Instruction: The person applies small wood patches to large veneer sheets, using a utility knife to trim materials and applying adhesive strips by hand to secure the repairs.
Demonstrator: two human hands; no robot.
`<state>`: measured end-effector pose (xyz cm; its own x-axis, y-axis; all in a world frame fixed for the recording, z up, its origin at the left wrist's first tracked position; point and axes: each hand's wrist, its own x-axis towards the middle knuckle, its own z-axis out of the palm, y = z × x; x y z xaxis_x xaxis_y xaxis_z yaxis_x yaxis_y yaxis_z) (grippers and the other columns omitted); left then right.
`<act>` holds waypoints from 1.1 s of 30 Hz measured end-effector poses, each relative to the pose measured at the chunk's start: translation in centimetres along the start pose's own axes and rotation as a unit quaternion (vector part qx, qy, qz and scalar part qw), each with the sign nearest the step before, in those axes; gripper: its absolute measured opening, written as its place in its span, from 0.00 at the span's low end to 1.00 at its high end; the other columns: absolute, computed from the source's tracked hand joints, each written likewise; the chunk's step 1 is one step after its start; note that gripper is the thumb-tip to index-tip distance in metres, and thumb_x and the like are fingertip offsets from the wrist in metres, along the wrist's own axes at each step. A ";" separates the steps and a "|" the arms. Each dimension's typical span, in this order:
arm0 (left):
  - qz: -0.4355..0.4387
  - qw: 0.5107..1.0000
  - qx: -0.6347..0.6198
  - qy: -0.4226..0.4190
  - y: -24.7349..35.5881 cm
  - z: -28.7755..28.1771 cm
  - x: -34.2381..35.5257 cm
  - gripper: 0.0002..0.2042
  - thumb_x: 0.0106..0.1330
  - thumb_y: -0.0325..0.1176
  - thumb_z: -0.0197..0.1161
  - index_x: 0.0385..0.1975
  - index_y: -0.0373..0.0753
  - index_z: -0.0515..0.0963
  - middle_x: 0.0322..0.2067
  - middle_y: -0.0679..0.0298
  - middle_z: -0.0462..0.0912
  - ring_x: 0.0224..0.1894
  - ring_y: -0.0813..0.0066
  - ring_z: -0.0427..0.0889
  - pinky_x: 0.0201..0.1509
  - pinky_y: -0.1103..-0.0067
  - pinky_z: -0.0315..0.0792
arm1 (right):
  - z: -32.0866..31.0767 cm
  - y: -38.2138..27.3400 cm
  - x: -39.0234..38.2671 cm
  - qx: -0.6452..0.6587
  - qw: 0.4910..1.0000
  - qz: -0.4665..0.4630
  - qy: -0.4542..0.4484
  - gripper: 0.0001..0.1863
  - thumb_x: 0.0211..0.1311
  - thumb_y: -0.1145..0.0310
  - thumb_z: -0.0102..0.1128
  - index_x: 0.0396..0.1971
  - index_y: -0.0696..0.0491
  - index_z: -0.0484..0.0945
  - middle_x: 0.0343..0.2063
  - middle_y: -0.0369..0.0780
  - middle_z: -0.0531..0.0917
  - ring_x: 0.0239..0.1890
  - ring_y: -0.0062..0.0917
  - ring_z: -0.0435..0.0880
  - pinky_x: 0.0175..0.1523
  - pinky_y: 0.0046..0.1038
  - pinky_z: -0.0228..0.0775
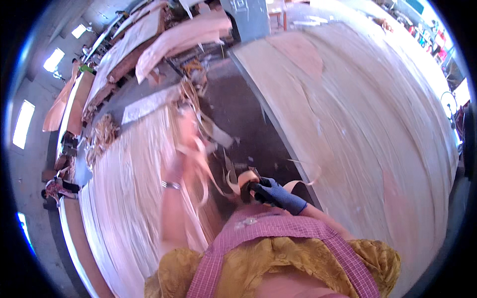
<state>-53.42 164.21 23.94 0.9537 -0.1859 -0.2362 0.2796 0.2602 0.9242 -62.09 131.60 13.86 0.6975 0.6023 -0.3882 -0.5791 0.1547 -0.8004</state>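
Note:
My right hand [281,195], in a blue and black glove, is closed round a roll of tan paper tape [247,178] in front of my checked apron [278,226]. Loose tan strips curl away on both sides of the roll. My left hand [180,161] is stretched forward over the near stack of pale wood veneer sheets [134,184], a metal band round its wrist. Motion smears its fingers, so their grip is hidden. A pale curling strip [201,161] hangs beside that hand.
A large veneer stack [348,114] rises on the right, its edge bordering the dark floor [243,114]. Veneer scraps [191,92] lie ahead. More stacks [134,39] stand at the far left. A person [59,187] is at the left, beyond the near stack.

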 end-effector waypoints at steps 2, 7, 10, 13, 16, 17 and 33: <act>-0.084 0.984 -0.045 -0.151 -2.0 0.1 2.7 0.23 0.62 0.40 0.64 0.53 0.33 0.72 0.36 0.56 0.83 0.35 0.69 0.83 0.38 0.75 0.77 | 1.8 -4.6 7.0 0.057 0.997 -0.043 0.010 0.12 0.66 0.59 0.58 0.39 0.52 0.77 0.23 0.30 0.78 0.22 0.12 0.74 0.24 0.15 0.63; -0.234 0.943 0.152 -0.180 -2.2 -0.2 11.7 0.12 0.65 0.37 0.64 0.38 0.33 0.80 0.29 0.66 0.81 0.29 0.78 0.81 0.30 0.84 0.73 | 0.6 -14.8 18.5 0.107 0.994 -0.009 -0.005 0.06 0.66 0.68 0.54 0.37 0.53 0.76 0.28 0.34 0.78 0.28 0.15 0.77 0.32 0.17 0.72; -0.206 0.965 0.079 -0.143 0.4 -4.0 17.1 0.09 0.68 0.38 0.62 0.31 0.39 0.79 0.25 0.74 0.77 0.23 0.85 0.72 0.23 0.84 0.63 | -1.6 -17.8 23.8 0.019 0.996 -0.069 0.053 0.17 0.63 0.67 0.60 0.51 0.55 0.76 0.34 0.33 0.82 0.29 0.13 0.78 0.31 0.15 0.71; -0.214 0.967 0.088 -0.108 3.6 -10.5 24.7 0.12 0.71 0.42 0.55 0.41 0.40 0.77 0.24 0.76 0.73 0.22 0.87 0.69 0.21 0.86 0.62 | -6.7 -19.2 29.1 -0.080 0.992 0.014 0.095 0.17 0.62 0.68 0.62 0.51 0.54 0.77 0.35 0.33 0.83 0.26 0.11 0.77 0.27 0.15 0.67; -0.234 0.966 0.089 -0.063 6.5 -17.8 32.0 0.14 0.74 0.43 0.49 0.49 0.41 0.74 0.27 0.76 0.72 0.23 0.87 0.69 0.23 0.85 0.64 | -12.0 -20.5 35.8 0.065 0.994 0.024 0.089 0.15 0.62 0.66 0.62 0.48 0.51 0.79 0.33 0.34 0.83 0.21 0.13 0.74 0.24 0.16 0.64; -0.202 0.972 0.121 -0.013 7.3 -19.8 34.5 0.14 0.73 0.41 0.49 0.50 0.41 0.73 0.26 0.75 0.71 0.23 0.86 0.69 0.24 0.87 0.65 | -13.5 -21.8 38.8 0.067 0.992 0.035 0.098 0.15 0.62 0.66 0.62 0.48 0.51 0.79 0.33 0.34 0.83 0.21 0.13 0.74 0.24 0.16 0.64; -0.233 0.961 0.139 0.060 13.7 -46.9 63.0 0.16 0.59 0.37 0.65 0.45 0.39 0.78 0.32 0.65 0.82 0.34 0.72 0.82 0.38 0.75 0.77 | -13.9 -46.3 71.3 0.045 0.981 -0.023 0.187 0.14 0.65 0.60 0.57 0.46 0.50 0.78 0.27 0.35 0.82 0.16 0.14 0.69 0.20 0.18 0.59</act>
<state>15.64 200.54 7.59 0.7424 -0.1058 -0.6616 0.6554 -0.0905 0.7499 20.34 156.50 16.85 0.8201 0.2653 -0.5071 -0.5668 0.2541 -0.7837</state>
